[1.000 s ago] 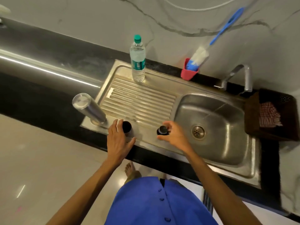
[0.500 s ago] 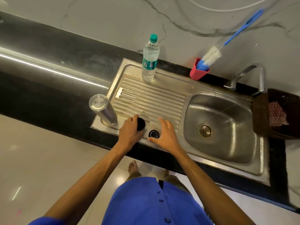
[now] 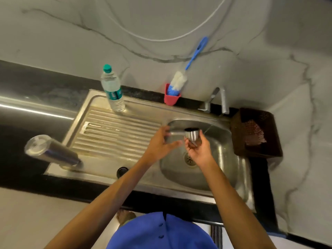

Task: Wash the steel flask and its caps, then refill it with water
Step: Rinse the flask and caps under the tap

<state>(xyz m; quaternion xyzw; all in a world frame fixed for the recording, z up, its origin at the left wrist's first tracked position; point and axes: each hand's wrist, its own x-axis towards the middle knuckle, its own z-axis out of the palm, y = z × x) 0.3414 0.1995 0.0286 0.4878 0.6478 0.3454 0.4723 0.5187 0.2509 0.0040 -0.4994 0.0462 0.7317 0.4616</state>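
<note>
The steel flask (image 3: 52,151) stands at the front left corner of the sink's drainboard (image 3: 115,135). My right hand (image 3: 200,151) grips the flask's steel cup-shaped cap (image 3: 192,135) from below, holding it over the basin (image 3: 230,175) beside a thin stream of water (image 3: 209,129). Just left of the cap is my left hand (image 3: 159,144), its fingers spread and relaxed, holding nothing. A small black inner cap (image 3: 122,171) lies on the drainboard's front edge, partly behind my left forearm.
A plastic water bottle (image 3: 113,90) stands at the back of the drainboard. A red cup (image 3: 171,98) holding a blue bottle brush (image 3: 177,81) sits by the wall, left of the tap (image 3: 223,101). A brown basket (image 3: 256,133) with a checked cloth stands right of the basin.
Both hands left the drainboard and moved right over the basin. The steel cap went up with them and now sits in my right hand. The black cap stayed on the drainboard.
</note>
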